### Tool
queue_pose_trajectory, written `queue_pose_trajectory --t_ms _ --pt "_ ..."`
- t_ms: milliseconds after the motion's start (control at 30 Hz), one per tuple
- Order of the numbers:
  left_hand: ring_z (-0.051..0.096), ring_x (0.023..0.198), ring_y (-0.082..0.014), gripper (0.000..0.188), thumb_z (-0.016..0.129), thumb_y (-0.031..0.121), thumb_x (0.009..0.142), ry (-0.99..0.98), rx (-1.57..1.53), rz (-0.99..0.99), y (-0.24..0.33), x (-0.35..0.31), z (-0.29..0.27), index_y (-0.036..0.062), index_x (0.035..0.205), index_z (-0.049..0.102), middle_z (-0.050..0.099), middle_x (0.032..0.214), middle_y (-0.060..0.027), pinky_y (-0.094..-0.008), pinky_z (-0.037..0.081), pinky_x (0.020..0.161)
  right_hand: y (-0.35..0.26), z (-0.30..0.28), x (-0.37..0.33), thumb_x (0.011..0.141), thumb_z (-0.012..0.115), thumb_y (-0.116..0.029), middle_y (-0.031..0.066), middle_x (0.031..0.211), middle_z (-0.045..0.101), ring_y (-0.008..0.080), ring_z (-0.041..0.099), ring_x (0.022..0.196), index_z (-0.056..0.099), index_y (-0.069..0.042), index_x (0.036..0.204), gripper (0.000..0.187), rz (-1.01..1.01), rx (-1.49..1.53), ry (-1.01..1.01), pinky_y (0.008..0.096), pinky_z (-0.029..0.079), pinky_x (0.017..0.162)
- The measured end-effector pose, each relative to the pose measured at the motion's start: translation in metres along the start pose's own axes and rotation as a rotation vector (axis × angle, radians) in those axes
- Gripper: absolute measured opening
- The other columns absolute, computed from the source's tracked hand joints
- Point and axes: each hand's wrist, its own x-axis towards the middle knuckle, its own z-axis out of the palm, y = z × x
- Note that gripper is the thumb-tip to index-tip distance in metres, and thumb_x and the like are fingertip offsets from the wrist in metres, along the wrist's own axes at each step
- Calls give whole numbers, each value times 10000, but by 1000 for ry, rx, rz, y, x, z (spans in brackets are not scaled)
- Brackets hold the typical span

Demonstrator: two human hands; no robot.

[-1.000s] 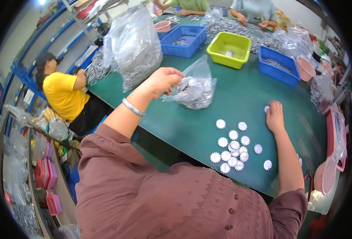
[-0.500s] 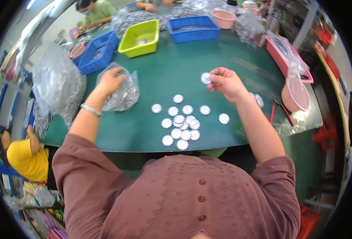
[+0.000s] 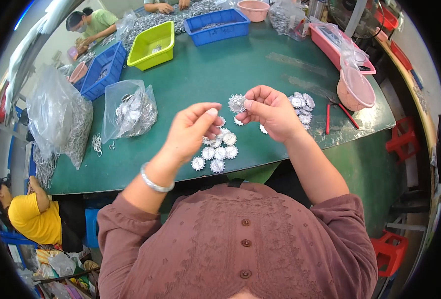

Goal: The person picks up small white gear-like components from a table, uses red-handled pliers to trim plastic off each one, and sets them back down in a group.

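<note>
Between the thumb and fingers of my right hand (image 3: 272, 113) is a round silvery toothed disc (image 3: 236, 103), held up above the table. My left hand (image 3: 190, 130) is close on its left, thumb and forefinger pinched together; whatever they hold is too small or hidden to make out. Beneath both hands lies a loose group of similar toothed discs (image 3: 219, 152), partly covered by my left hand. Another cluster of discs (image 3: 304, 105) sits to the right of my right hand. A clear plastic bag (image 3: 111, 112) with shiny metal pieces stands open at the left.
Red-handled pliers (image 3: 348, 115) lie by a pink cup (image 3: 355, 89) at the right. A large bag of metal parts (image 3: 61, 114) stands far left. Blue tubs (image 3: 218, 34), a lime tub (image 3: 150, 56) and a pink tray (image 3: 330, 47) line the back. Other people work beyond.
My left hand has come from the plastic bag rightward to beside the disc. My right hand still holds the disc, now nearer the middle. The view has shifted.
</note>
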Motion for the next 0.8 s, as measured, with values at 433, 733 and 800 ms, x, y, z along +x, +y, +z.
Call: queue_pose_trajectory --t_ms 433,733,800 --pt "488 1101 -283 452 290 305 946 -158 -932 -152 -29 17 16 -54 1200 391 476 1191 -201 -376 393 970 28 -5 -21 767 540 42 84 938 589 167 568 853 591 -9 905 156 -550 -639 140 262 449 732" --pt "456 1141 -323 499 272 351 945 -215 -946 -184 -30 16 1 -42 1231 380 436 1234 -238 -397 392 963 40 -25 -17 801 537 1 31 848 581 91 525 740 593 -2 886 102 -319 -599 245 219 419 640" --pt "454 1144 -323 504 271 360 944 -222 -943 -195 -32 18 2 -39 1233 381 435 1235 -240 -396 396 957 43 -27 -16 802 536 0 27 848 579 84 520 733 593 -1 885 101 -319 -592 244 216 417 633"
